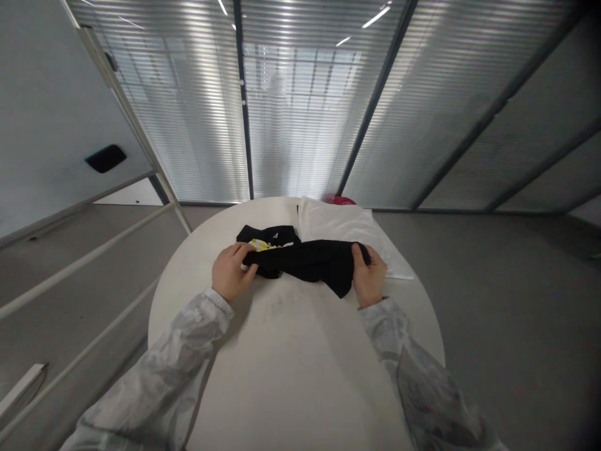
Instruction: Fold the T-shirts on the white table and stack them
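Observation:
A piece of black cloth (314,258), perhaps part of a garment, stretches between my two hands above the white round table. My left hand (231,270) pinches its left end, and my right hand (369,272) grips its right end with the thumb on top. One lower corner hangs down near my right hand. Just behind lies another black fabric portion (270,233) with a small white mark and a yellow-and-white patch (260,245); I cannot tell whether it joins the held cloth. White folded fabric (335,220) lies behind my right hand, partly covered by the black cloth.
The round table (300,363) fills the middle. A reddish object (343,200) peeks out behind the white fabric. On the left stand a white metal frame (84,274) and a large grey-white panel (51,113). A glass partition with blinds (300,113) rises beyond the table.

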Demonstrator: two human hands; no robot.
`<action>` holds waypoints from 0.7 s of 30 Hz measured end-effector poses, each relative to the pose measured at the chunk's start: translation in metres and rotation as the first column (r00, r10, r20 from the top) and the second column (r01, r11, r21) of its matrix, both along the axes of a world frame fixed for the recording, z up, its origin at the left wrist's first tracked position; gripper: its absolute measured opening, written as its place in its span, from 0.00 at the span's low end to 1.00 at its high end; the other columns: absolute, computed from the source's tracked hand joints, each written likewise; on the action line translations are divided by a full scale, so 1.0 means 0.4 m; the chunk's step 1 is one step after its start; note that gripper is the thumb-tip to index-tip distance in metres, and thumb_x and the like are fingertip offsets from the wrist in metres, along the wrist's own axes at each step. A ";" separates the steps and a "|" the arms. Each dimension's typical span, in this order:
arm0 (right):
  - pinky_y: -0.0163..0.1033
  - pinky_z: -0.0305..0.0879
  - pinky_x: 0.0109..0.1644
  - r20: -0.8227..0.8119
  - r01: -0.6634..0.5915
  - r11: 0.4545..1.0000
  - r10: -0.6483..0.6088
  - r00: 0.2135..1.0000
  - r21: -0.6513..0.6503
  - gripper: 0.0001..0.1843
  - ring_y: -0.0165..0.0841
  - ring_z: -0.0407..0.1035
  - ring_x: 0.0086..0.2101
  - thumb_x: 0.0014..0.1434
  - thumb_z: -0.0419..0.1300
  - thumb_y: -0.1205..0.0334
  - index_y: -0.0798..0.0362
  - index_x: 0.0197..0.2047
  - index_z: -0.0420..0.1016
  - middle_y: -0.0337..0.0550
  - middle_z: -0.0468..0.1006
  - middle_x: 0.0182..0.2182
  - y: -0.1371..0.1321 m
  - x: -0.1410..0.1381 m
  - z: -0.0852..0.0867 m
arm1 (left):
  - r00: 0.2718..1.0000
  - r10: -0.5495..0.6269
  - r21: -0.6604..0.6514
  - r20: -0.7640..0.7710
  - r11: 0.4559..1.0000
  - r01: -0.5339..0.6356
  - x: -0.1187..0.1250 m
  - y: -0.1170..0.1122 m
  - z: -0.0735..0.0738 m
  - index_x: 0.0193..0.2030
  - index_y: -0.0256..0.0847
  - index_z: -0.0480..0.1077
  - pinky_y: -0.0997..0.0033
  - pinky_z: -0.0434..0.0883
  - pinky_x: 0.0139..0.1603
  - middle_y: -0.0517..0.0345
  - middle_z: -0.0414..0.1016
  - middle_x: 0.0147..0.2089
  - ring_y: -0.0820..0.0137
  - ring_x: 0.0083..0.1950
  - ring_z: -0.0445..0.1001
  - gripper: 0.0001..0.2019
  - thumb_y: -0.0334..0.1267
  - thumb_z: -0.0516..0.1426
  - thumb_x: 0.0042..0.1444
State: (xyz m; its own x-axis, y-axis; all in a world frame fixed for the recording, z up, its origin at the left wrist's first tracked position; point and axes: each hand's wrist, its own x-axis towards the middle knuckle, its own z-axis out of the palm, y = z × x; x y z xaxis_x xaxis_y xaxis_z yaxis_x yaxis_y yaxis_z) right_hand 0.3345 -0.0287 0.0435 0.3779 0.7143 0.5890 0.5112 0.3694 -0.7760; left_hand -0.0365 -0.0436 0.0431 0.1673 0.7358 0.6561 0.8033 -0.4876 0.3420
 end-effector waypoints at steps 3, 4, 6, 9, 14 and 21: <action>0.68 0.57 0.76 0.244 -0.078 0.993 0.055 0.968 0.087 0.23 0.51 0.74 0.59 0.68 0.60 0.62 0.50 0.64 0.80 0.54 0.82 0.59 -0.026 -0.036 0.000 | 0.997 -0.075 0.017 0.000 0.997 0.075 0.008 -0.003 -0.005 0.54 0.47 0.83 0.45 0.73 0.67 0.51 0.86 0.54 0.53 0.55 0.83 0.14 0.36 0.60 0.66; 0.70 0.51 0.79 0.349 -0.153 0.984 0.112 0.930 0.091 0.27 0.50 0.73 0.62 0.67 0.60 0.65 0.48 0.67 0.77 0.53 0.80 0.62 -0.040 -0.056 0.002 | 0.994 -0.108 0.016 -0.007 0.994 0.108 0.013 -0.006 -0.005 0.55 0.48 0.83 0.43 0.70 0.71 0.52 0.87 0.54 0.54 0.55 0.83 0.14 0.36 0.60 0.67; 0.69 0.44 0.83 0.541 -0.352 0.936 0.283 0.792 0.025 0.31 0.50 0.72 0.64 0.66 0.62 0.65 0.43 0.72 0.74 0.49 0.79 0.65 -0.070 -0.105 0.006 | 0.989 -0.150 0.002 -0.009 0.989 0.150 0.026 -0.014 -0.003 0.56 0.49 0.84 0.41 0.66 0.76 0.53 0.87 0.53 0.56 0.55 0.83 0.15 0.36 0.60 0.69; 0.66 0.45 0.84 0.679 -0.546 0.828 0.475 0.559 -0.130 0.40 0.51 0.69 0.69 0.67 0.68 0.58 0.42 0.79 0.65 0.48 0.73 0.73 -0.101 -0.180 0.004 | 0.979 -0.203 0.004 0.000 0.979 0.203 0.048 -0.028 -0.005 0.58 0.50 0.84 0.37 0.64 0.78 0.54 0.88 0.53 0.57 0.54 0.84 0.15 0.37 0.60 0.70; 0.64 0.51 0.83 0.692 -0.540 0.820 0.500 0.521 -0.187 0.39 0.49 0.78 0.60 0.67 0.66 0.65 0.43 0.79 0.67 0.48 0.83 0.62 -0.099 -0.215 -0.025 | 0.917 -0.397 0.036 -0.021 0.917 0.398 0.063 -0.032 -0.012 0.60 0.52 0.83 0.39 0.61 0.81 0.55 0.88 0.52 0.61 0.53 0.85 0.14 0.39 0.59 0.73; 0.63 0.61 0.78 0.471 -0.568 0.810 0.561 0.681 -0.145 0.32 0.43 0.82 0.49 0.54 0.58 0.76 0.42 0.56 0.86 0.40 0.89 0.50 -0.077 -0.169 -0.021 | 0.921 -0.342 -0.020 -0.186 0.939 0.345 -0.011 0.014 -0.001 0.62 0.46 0.81 0.47 0.75 0.63 0.41 0.83 0.57 0.50 0.57 0.81 0.36 0.68 0.72 0.55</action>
